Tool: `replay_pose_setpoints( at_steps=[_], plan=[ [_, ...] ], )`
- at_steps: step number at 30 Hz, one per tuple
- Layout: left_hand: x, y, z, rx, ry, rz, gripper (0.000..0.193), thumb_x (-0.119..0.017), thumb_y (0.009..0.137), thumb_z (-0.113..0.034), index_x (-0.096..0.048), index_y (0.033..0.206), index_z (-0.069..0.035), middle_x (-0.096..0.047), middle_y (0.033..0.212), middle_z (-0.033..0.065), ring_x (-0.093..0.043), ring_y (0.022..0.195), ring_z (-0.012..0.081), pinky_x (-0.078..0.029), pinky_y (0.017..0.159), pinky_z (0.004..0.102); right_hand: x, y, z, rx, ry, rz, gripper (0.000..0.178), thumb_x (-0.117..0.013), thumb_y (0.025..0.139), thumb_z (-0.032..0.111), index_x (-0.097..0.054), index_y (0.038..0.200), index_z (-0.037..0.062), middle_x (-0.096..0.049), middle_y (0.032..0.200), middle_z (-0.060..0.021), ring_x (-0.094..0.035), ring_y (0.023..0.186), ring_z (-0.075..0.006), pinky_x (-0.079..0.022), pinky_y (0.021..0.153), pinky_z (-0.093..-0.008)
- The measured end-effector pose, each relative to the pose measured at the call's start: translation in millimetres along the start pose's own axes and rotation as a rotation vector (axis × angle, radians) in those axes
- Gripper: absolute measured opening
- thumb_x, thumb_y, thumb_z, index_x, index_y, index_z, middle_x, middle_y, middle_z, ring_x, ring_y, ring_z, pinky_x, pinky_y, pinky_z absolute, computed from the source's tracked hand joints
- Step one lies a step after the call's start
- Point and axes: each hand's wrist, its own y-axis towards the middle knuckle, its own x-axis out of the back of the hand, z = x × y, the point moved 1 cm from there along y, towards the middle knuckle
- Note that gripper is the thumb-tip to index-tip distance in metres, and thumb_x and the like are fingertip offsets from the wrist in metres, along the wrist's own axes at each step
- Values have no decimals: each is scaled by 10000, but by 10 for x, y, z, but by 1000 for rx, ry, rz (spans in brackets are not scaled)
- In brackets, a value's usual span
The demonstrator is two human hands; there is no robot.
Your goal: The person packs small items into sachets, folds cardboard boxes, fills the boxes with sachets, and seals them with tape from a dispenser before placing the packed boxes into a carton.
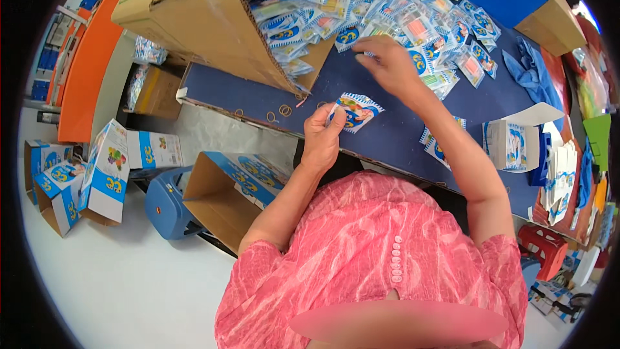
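Note:
My left hand (320, 137) pinches a small packet (359, 114) with blue-and-white printing, held above the near edge of the table. My right hand (387, 68) is over the table at the front of a large heap of similar packets (413, 26). Its fingers are bent, the thumb stands apart from them, and nothing shows between them. Some packets in the heap have clear fronts with coloured sticks inside. Under my right forearm lie a few more packets (436, 147). The heap spills from a big cardboard box (200, 32) tipped on its side at the left.
Rubber bands (285, 110) lie on the dark blue table (226, 84). To the right stand an open small white box (507, 145), a blue cloth (533, 68) and a stack of flat cartons (560, 181). An open carton (216, 200) and a blue stool (169, 203) are at lower left.

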Motion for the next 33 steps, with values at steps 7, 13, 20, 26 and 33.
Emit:
replay_pose_setpoints(
  at_steps=[7,13,20,26,33],
  plan=[
    [10,-5,-29,-37,-141,14,213,-522,1028,-163,-539,1198,-35,-613,1168,72,-591,1055,144,-462,936,324,-83,252,-352,189,-594,265,267,-630,799,7,-699,1050,69,-636,1219,-74,-553,1201,-253,-374,1062,-464],
    [-102,21,-151,7,-202,-28,202,-496,1044,-187,-457,1196,-61,-601,1182,86,-593,1066,131,-486,904,295,570,-64,-833,137,-435,243,312,-603,756,-60,-699,1033,45,-665,1179,-83,-588,1163,-267,-364,1086,-461],
    [-77,29,-168,24,-100,50,237,-478,1045,-239,-415,1172,-49,-593,1213,136,-678,1009,270,-584,822,399,617,29,-763,-281,265,-199,292,-643,772,-37,-708,1047,36,-698,1107,-126,-634,1092,-305,-425,1064,-419],
    [-101,77,-119,51,-7,50,275,-456,1048,-259,-373,1227,-66,-589,1228,174,-687,1004,350,-611,788,455,-348,386,-285,307,-380,-119,509,-690,784,42,-614,1281,121,-522,1406,-106,-540,1205,-338,-465,988,-409],
    [-55,54,-83,57,65,70,331,-418,1060,-246,-292,1322,-89,-558,1287,206,-668,1045,379,-609,797,481,-406,403,-568,311,-377,64,444,-670,644,-27,-681,1074,85,-629,1206,-117,-582,1118,-336,-485,946,-420]
  ],
)
